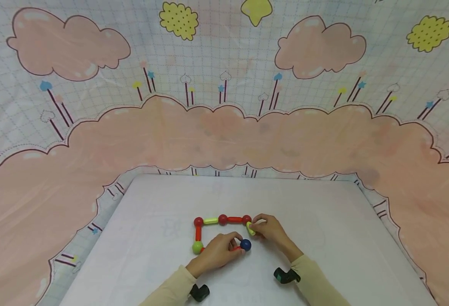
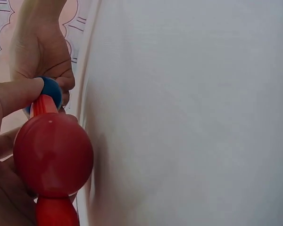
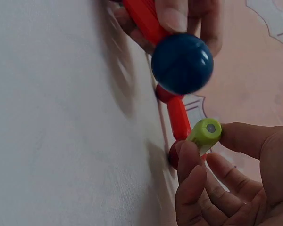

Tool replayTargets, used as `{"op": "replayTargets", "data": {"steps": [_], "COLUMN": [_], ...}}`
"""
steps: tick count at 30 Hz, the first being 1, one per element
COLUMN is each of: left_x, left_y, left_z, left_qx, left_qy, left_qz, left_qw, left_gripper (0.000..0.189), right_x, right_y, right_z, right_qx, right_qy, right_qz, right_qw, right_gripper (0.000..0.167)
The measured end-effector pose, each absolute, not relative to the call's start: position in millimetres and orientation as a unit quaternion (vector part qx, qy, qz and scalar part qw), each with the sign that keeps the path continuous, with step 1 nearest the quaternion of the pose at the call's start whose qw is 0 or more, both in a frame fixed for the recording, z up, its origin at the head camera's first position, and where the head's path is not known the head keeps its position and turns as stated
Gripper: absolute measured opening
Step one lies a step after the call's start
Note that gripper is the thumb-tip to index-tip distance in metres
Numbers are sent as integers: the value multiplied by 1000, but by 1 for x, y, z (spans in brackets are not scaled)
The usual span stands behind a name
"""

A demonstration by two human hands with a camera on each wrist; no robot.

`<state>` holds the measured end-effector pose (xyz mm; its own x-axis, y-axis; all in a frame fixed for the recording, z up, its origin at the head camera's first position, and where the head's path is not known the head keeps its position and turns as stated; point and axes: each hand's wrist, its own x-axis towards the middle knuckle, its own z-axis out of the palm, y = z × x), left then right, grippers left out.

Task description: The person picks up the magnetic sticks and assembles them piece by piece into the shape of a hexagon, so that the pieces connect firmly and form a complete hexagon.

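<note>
A frame of magnetic sticks and balls lies on the white table. My left hand pinches a red stick by the blue ball at its end. Behind that stick, in the left wrist view, a red ball fills the foreground; my hand hides it in the head view. Between right thumb and fingertips, my right hand pinches a yellow-green stick. One end meets the corner red ball; its other end, with a grey metal tip, points toward the blue ball, a gap between them.
Along the far side run a red stick, a red ball, a yellow-green stick and another red ball. A red stick joins that corner to a green ball. Patterned cloth surrounds the table.
</note>
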<state>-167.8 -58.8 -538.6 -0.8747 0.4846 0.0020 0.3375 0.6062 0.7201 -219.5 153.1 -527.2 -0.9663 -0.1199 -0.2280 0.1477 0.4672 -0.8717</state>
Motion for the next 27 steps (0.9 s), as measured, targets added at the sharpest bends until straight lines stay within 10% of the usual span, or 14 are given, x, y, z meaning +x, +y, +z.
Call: {"op": "replayTargets", "data": {"steps": [27], "left_x": [-171], "left_y": [-42], "left_z": [-535], "left_qx": [192], "left_qy": [888], "left_qz": [403], "left_qw": [110], "left_gripper": [28], "right_x": [-211], "right_y": [150], "right_z": [-533], "right_qx": [-25], "right_qy": [862], "right_qz": [-495], "right_qw": [108], "right_gripper": [18]}}
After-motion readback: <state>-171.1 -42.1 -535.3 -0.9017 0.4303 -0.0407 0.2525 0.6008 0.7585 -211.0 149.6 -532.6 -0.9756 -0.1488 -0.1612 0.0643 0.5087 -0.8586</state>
